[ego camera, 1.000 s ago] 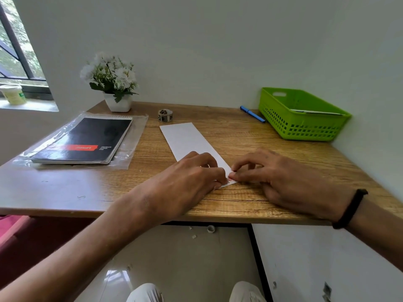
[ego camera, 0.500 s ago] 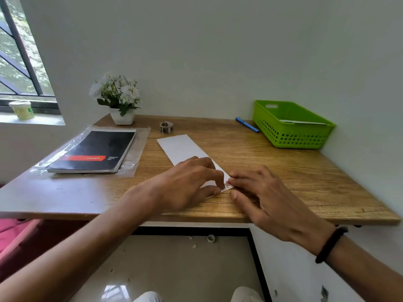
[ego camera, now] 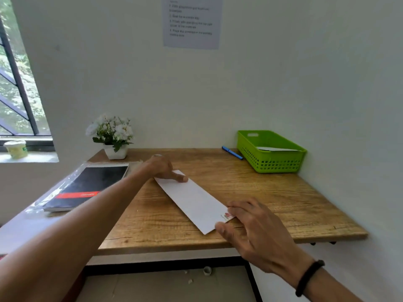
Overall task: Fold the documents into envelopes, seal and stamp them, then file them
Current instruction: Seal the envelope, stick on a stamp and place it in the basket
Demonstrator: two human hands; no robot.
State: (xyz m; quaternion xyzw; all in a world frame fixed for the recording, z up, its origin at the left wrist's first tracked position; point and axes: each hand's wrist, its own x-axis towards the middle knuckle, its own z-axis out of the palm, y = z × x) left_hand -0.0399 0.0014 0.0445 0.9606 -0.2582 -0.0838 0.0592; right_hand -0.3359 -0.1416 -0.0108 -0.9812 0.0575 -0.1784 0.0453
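A long white envelope (ego camera: pixel 193 199) lies diagonally on the wooden desk (ego camera: pixel 272 199). A small red and green stamp (ego camera: pixel 225 216) sits on its near right corner. My right hand (ego camera: pixel 250 227) holds that near end, thumb at the short edge and fingers beside the stamp. My left hand (ego camera: pixel 162 167) is stretched out to the far end, with its thumb lying on the envelope. Its other fingers are hidden behind the hand. A small roll (ego camera: pixel 157 155) peeks out just beyond the knuckles.
A green basket (ego camera: pixel 270 164) with a white envelope (ego camera: pixel 277 148) inside stands at the back right, a blue pen (ego camera: pixel 232 152) beside it. A black notebook (ego camera: pixel 93 184) in plastic lies at left, a potted plant (ego camera: pixel 113 136) behind it. A printed sheet (ego camera: pixel 192 22) hangs on the wall.
My left hand left the near corner and reached to the envelope's far end. My right hand stayed at the near end, uncovering the stamp. The head camera tilted up.
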